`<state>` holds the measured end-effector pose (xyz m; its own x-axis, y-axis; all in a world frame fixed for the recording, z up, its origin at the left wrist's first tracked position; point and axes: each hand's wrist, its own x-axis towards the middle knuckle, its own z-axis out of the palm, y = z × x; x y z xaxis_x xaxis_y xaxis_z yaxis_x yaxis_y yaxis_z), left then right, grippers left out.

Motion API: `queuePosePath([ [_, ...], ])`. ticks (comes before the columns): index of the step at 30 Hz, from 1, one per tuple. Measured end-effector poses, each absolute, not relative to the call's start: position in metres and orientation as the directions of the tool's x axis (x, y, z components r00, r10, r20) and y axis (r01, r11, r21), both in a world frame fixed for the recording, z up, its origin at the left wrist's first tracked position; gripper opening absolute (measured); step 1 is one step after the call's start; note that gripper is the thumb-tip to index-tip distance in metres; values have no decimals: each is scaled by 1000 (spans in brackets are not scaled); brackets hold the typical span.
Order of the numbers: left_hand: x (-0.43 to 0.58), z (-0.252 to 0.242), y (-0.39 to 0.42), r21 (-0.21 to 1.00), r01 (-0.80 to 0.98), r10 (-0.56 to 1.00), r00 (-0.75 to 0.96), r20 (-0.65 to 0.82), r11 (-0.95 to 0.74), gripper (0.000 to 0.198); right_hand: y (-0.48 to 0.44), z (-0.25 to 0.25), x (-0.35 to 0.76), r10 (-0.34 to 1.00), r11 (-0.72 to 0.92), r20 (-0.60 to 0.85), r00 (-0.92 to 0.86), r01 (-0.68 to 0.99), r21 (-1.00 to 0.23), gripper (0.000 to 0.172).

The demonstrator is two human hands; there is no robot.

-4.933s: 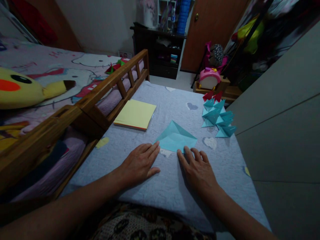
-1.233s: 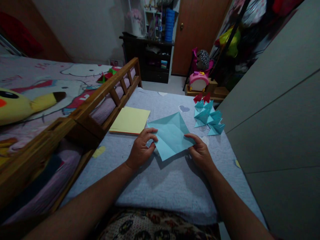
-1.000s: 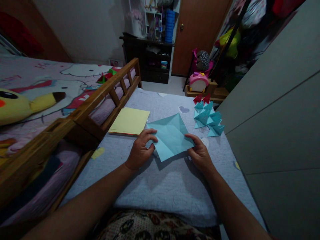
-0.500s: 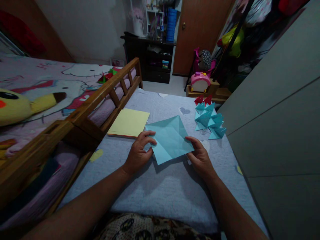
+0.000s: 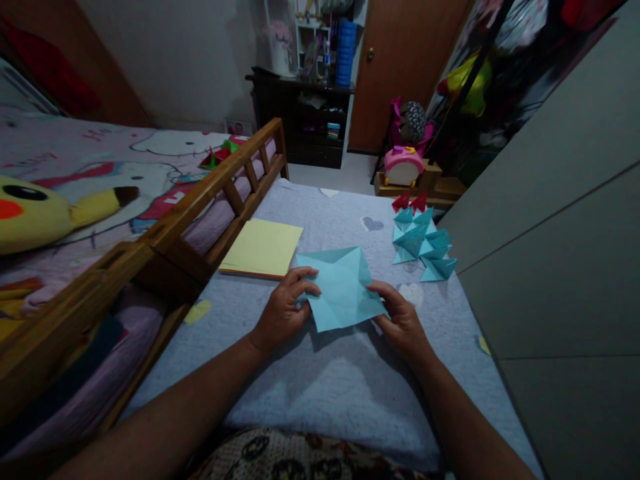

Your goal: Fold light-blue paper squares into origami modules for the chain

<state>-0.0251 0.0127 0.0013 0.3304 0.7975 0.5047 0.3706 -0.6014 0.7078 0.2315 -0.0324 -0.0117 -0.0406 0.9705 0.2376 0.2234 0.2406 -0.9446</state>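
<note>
Left hand [image 5: 285,310] is pinching one side of a creased blue sheet [image 5: 341,290], right hand [image 5: 401,322] is pinching the opposite side. Sheet's over the pale blue cloth [image 5: 310,393], probably lifted a bit, kinda hard to tell in this dim light. Yellow-topped paper stack [image 5: 265,247] is near the left hand, folded blue pieces [image 5: 411,244] sit farther off right, red ones [image 5: 419,201] just behind them.

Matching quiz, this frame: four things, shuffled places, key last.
1. creased light-blue paper sheet
2. square paper stack, yellow on top
3. pointed red folded-paper shapes
4. yellow plush toy

A. beyond pointed light-blue folded-paper shapes
B. across the brown wooden rail, on pink bedding
C. in left grip and right grip
D. on blue patterned cloth, left of the sheet

Pairs: 1-C, 2-D, 3-A, 4-B
</note>
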Motion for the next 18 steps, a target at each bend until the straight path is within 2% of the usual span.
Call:
queuePosePath([
  [7, -26, 4, 13, 735, 331, 799, 360, 481, -592, 18, -35, -14, 231, 981, 184, 195, 20, 250, -951, 43],
  [11, -27, 4, 13, 750, 325, 810, 352, 469, -576, 17, -33, -16, 235, 973, 222, 231, -1, 280, -934, 34],
  [14, -26, 3, 13, 741, 317, 800, 344, 492, -592, 16, -32, -16, 238, 956, 284, 292, -34, 366, -886, 30],
  [18, -27, 2, 13, 726, 320, 789, 334, 516, -609, 13, -33, -11, 238, 904, 385, 418, -86, 589, -711, 59],
])
